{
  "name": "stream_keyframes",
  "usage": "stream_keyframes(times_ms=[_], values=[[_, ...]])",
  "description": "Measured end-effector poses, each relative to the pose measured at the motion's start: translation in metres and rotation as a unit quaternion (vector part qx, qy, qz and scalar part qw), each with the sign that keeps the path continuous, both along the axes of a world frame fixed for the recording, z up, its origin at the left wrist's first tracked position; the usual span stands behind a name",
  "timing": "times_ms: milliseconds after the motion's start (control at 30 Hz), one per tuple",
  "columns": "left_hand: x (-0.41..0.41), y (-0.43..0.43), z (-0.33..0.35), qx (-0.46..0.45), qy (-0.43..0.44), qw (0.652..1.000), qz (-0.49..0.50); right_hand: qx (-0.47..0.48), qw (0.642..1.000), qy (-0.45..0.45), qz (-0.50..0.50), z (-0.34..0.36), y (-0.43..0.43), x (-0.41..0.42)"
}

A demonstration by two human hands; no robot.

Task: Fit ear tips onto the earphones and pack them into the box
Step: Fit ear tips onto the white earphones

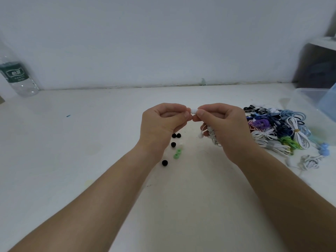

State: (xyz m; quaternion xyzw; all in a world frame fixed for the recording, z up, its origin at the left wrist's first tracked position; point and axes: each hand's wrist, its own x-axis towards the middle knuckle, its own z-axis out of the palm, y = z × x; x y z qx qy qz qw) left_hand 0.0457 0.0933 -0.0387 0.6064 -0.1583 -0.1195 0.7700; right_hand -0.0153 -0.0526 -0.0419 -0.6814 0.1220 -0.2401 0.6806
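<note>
Both hands are raised over the middle of the white table. My right hand grips a coiled white earphone and pinches its bud up at the fingertips. My left hand pinches a small white ear tip against that bud, fingertips of both hands touching. The second bud hangs below my right hand. Loose ear tips lie under my left wrist: black ones, green ones and a white one.
A pile of coiled earphones in several colours lies to the right. A clear plastic box with a blue lid stands at the far right. A water bottle stands at the back left by the wall.
</note>
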Motion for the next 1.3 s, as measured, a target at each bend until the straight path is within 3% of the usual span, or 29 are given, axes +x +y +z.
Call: stream_keyframes(times_ms=[100, 200, 367, 567, 700, 767, 833, 967, 1033, 1133, 1200, 1300], values=[[0.003, 0.001, -0.001, 0.002, -0.006, 1.0, 0.006, 0.012, 1.0, 0.004, 0.01, 0.001, 0.0, 0.0], [0.004, 0.0, -0.001, 0.068, -0.022, 0.997, 0.005, 0.04, 0.999, 0.003, 0.013, 0.002, -0.002, 0.0], [-0.004, -0.004, -0.003, 0.178, -0.051, 0.978, -0.098, 0.074, 0.997, 0.004, 0.006, 0.001, -0.007, 0.001], [-0.003, -0.004, -0.007, 0.163, -0.091, 0.98, -0.07, 0.081, 0.996, 0.042, -0.008, 0.003, -0.007, 0.003], [0.003, -0.002, -0.008, 0.239, -0.143, 0.959, -0.049, 0.004, 0.991, 0.133, -0.022, 0.001, -0.012, 0.002], [0.003, -0.003, -0.011, 0.241, -0.135, 0.959, -0.059, -0.146, 0.973, 0.18, -0.019, -0.001, -0.016, 0.001], [0.001, -0.005, -0.012, 0.222, -0.116, 0.966, -0.069, -0.29, 0.932, 0.217, -0.011, -0.003, -0.019, 0.0], [0.0, -0.004, -0.012, 0.159, -0.052, 0.98, -0.104, -0.336, 0.906, 0.257, 0.006, -0.003, -0.025, -0.002], [0.0, -0.003, -0.012, 0.139, -0.02, 0.983, -0.118, -0.348, 0.907, 0.236, -0.009, -0.003, -0.027, -0.004], [0.001, -0.003, -0.011, 0.109, 0.014, 0.985, -0.132, -0.335, 0.935, 0.108, -0.04, 0.002, -0.024, -0.006], [0.003, -0.002, -0.01, 0.092, 0.025, 0.988, -0.124, -0.287, 0.957, 0.049, -0.002, 0.008, -0.02, -0.007], [0.005, 0.0, -0.008, 0.078, 0.025, 0.99, -0.115, -0.274, 0.959, 0.025, 0.07, 0.007, -0.014, -0.007]])
